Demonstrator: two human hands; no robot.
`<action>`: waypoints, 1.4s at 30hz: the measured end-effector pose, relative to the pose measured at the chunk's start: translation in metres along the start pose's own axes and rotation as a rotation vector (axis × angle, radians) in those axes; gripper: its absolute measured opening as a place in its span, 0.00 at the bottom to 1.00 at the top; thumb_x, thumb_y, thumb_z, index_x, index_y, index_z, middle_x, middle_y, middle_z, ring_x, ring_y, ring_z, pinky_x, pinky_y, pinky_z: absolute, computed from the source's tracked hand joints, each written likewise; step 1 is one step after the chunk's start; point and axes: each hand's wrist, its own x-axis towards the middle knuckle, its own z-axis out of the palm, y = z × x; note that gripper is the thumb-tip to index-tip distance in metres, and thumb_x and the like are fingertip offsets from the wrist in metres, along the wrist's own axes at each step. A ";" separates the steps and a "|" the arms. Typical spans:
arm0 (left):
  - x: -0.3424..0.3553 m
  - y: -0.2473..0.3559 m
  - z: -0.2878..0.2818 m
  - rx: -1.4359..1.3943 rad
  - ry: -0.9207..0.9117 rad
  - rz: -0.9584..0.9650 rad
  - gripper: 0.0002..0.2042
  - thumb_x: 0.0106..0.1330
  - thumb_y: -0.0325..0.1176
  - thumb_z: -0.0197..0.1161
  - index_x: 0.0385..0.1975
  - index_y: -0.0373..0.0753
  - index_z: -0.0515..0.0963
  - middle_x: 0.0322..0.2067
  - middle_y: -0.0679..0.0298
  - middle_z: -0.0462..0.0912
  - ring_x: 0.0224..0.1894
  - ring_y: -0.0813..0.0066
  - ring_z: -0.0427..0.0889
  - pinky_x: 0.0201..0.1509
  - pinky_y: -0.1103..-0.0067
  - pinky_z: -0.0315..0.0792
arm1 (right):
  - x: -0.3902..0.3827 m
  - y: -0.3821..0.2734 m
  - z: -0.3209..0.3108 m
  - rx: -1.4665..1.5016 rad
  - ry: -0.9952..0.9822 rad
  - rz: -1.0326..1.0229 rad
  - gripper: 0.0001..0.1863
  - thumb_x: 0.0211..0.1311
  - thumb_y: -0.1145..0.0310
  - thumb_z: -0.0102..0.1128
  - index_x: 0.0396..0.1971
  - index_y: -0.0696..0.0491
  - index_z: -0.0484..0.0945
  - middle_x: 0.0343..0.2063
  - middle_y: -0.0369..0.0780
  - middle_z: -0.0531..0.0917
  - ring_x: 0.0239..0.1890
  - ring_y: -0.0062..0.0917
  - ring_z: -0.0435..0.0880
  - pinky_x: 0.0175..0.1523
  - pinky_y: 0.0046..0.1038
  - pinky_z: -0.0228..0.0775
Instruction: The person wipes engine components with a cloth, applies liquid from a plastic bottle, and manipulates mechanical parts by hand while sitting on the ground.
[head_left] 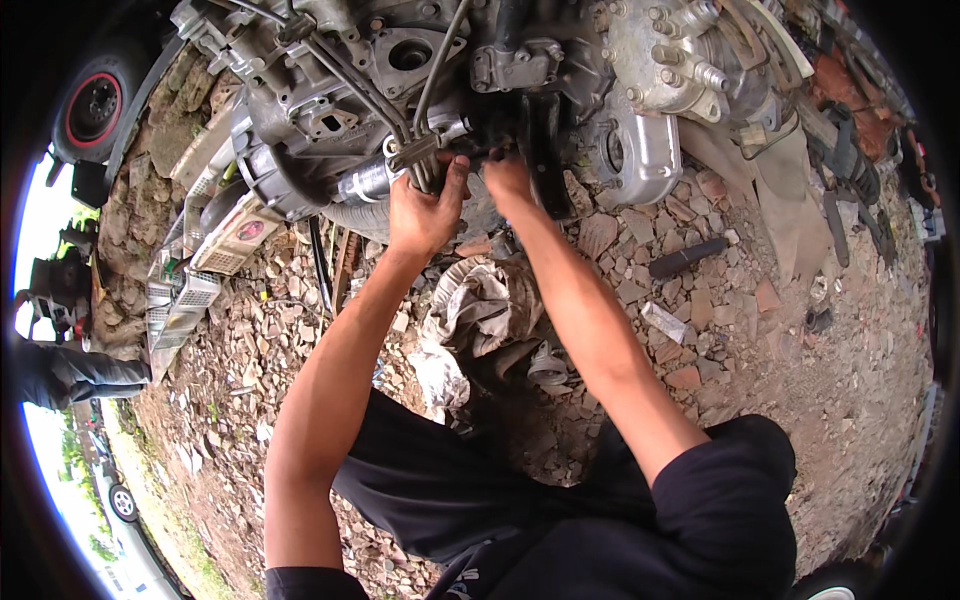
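Observation:
A large greasy engine [350,140] fills the far side in front of me. My left hand [425,215] is closed round the lower ends of a bundle of thin metal pipes [415,150], its thumb pointing up beside them. Just right of it, my right hand [508,188] reaches into the shadow under the engine, fingers curled. What those fingers hold, if anything, is hidden. A black metal bracket [545,150] hangs close to the right of that hand. To the left of my left hand lies a dark cylinder with a pale band [365,185], attached along the engine's lower side.
Broken stones [260,340] cover the ground. A dirty cloth [485,300] lies between my forearms, and a dark handle-like piece [688,257] lies to the right. A silver housing [650,160] juts down at the right. Another person's trousers [85,375] show at far left.

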 end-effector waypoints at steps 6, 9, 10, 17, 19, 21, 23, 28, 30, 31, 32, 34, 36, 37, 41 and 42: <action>-0.013 -0.006 -0.027 0.082 0.018 -0.032 0.13 0.69 0.40 0.60 0.35 0.34 0.77 0.19 0.67 0.80 0.24 0.83 0.77 0.30 0.81 0.72 | -0.027 -0.056 -0.018 -0.004 -0.356 0.182 0.19 0.61 0.61 0.48 0.41 0.61 0.78 0.46 0.56 0.80 0.50 0.46 0.80 0.52 0.42 0.71; 0.002 -0.004 0.000 0.015 -0.020 0.046 0.13 0.69 0.39 0.60 0.35 0.34 0.77 0.19 0.67 0.80 0.24 0.83 0.77 0.30 0.81 0.72 | -0.008 -0.006 -0.007 -0.104 -0.011 -0.051 0.20 0.62 0.61 0.48 0.44 0.60 0.78 0.47 0.55 0.79 0.51 0.45 0.79 0.52 0.41 0.72; 0.002 0.002 0.006 -0.052 -0.042 0.002 0.13 0.69 0.39 0.59 0.35 0.33 0.77 0.19 0.67 0.80 0.24 0.83 0.77 0.31 0.81 0.72 | -0.002 -0.003 -0.011 -0.072 -0.048 -0.022 0.20 0.62 0.60 0.48 0.45 0.59 0.78 0.47 0.55 0.79 0.51 0.45 0.79 0.53 0.41 0.72; 0.007 0.001 0.007 0.002 -0.104 0.058 0.11 0.70 0.37 0.58 0.38 0.35 0.77 0.22 0.68 0.81 0.26 0.85 0.77 0.33 0.82 0.72 | 0.014 -0.001 -0.020 -0.265 -0.075 -0.051 0.20 0.64 0.56 0.47 0.41 0.56 0.81 0.39 0.53 0.83 0.47 0.43 0.83 0.50 0.39 0.75; -0.013 -0.009 -0.036 0.198 -0.135 -0.037 0.17 0.67 0.45 0.61 0.43 0.36 0.78 0.28 0.63 0.84 0.34 0.78 0.81 0.41 0.78 0.74 | -0.001 -0.056 -0.036 -0.181 -0.588 0.145 0.19 0.63 0.58 0.49 0.44 0.56 0.80 0.41 0.54 0.82 0.47 0.45 0.82 0.51 0.39 0.75; -0.013 0.014 -0.058 0.391 -0.230 -0.040 0.22 0.64 0.50 0.63 0.46 0.37 0.77 0.33 0.59 0.85 0.40 0.73 0.83 0.46 0.75 0.75 | -0.013 -0.063 -0.042 -0.245 -0.378 0.024 0.20 0.63 0.58 0.49 0.45 0.56 0.80 0.45 0.52 0.82 0.49 0.44 0.82 0.52 0.40 0.74; -0.012 0.017 -0.068 0.635 -0.326 0.068 0.31 0.58 0.59 0.63 0.50 0.37 0.75 0.35 0.56 0.84 0.41 0.64 0.84 0.49 0.69 0.75 | -0.026 -0.042 -0.024 -0.256 -0.182 0.022 0.19 0.63 0.59 0.49 0.43 0.57 0.81 0.44 0.50 0.82 0.48 0.42 0.82 0.53 0.40 0.75; -0.026 0.028 -0.103 0.729 -0.546 -0.088 0.44 0.49 0.67 0.67 0.58 0.36 0.71 0.49 0.51 0.80 0.52 0.57 0.79 0.59 0.64 0.72 | 0.013 -0.054 -0.027 -0.455 -0.548 -0.097 0.17 0.61 0.63 0.51 0.40 0.59 0.82 0.45 0.51 0.82 0.49 0.42 0.82 0.54 0.38 0.75; -0.037 0.036 -0.121 0.680 -0.540 -0.149 0.43 0.49 0.64 0.69 0.60 0.38 0.69 0.51 0.53 0.79 0.55 0.60 0.77 0.61 0.65 0.71 | -0.015 -0.065 -0.033 -0.296 -0.334 -0.003 0.17 0.61 0.63 0.51 0.41 0.57 0.81 0.45 0.53 0.81 0.50 0.46 0.81 0.53 0.39 0.75; -0.035 0.038 -0.120 0.667 -0.545 -0.142 0.43 0.49 0.64 0.69 0.60 0.40 0.69 0.51 0.54 0.79 0.55 0.61 0.77 0.60 0.65 0.71 | -0.020 -0.053 -0.028 -0.284 -0.233 -0.020 0.17 0.61 0.63 0.50 0.42 0.57 0.81 0.44 0.55 0.81 0.50 0.47 0.81 0.52 0.40 0.75; -0.030 0.044 -0.111 0.646 -0.565 -0.119 0.43 0.49 0.64 0.69 0.61 0.41 0.69 0.51 0.55 0.79 0.55 0.61 0.77 0.60 0.66 0.71 | -0.015 -0.031 -0.020 -0.401 -0.158 -0.092 0.16 0.60 0.63 0.51 0.42 0.56 0.80 0.43 0.57 0.81 0.49 0.50 0.80 0.52 0.41 0.75; -0.026 0.045 -0.099 0.629 -0.581 -0.046 0.43 0.49 0.65 0.68 0.59 0.39 0.70 0.47 0.53 0.82 0.51 0.58 0.81 0.55 0.66 0.74 | 0.003 -0.009 -0.019 -0.486 -0.106 -0.141 0.17 0.60 0.64 0.51 0.44 0.56 0.79 0.43 0.57 0.81 0.49 0.48 0.81 0.51 0.40 0.76; -0.044 0.037 -0.122 0.682 -0.591 -0.149 0.43 0.49 0.65 0.68 0.59 0.39 0.70 0.47 0.53 0.82 0.50 0.57 0.81 0.55 0.66 0.74 | -0.006 -0.052 -0.032 -0.339 -0.467 -0.051 0.20 0.60 0.63 0.52 0.50 0.56 0.77 0.46 0.56 0.80 0.48 0.46 0.82 0.50 0.39 0.77; -0.045 0.040 -0.122 0.687 -0.602 -0.164 0.43 0.49 0.65 0.68 0.59 0.40 0.70 0.47 0.52 0.82 0.50 0.57 0.81 0.55 0.66 0.74 | -0.003 -0.056 -0.041 -0.312 -0.409 0.018 0.18 0.61 0.62 0.52 0.46 0.56 0.79 0.45 0.54 0.81 0.48 0.45 0.82 0.50 0.39 0.77; -0.035 0.046 -0.097 0.651 -0.653 -0.020 0.41 0.50 0.63 0.68 0.59 0.40 0.71 0.47 0.52 0.82 0.49 0.58 0.81 0.53 0.67 0.74 | -0.001 -0.024 -0.023 -0.442 -0.135 -0.099 0.16 0.61 0.62 0.52 0.38 0.57 0.83 0.44 0.53 0.82 0.50 0.43 0.81 0.52 0.38 0.76; -0.033 0.048 -0.093 0.652 -0.671 -0.020 0.40 0.50 0.62 0.69 0.59 0.40 0.71 0.47 0.52 0.81 0.50 0.59 0.81 0.53 0.67 0.74 | 0.014 -0.027 -0.027 -0.449 -0.253 -0.089 0.16 0.61 0.62 0.52 0.39 0.57 0.83 0.44 0.53 0.82 0.50 0.43 0.82 0.53 0.38 0.76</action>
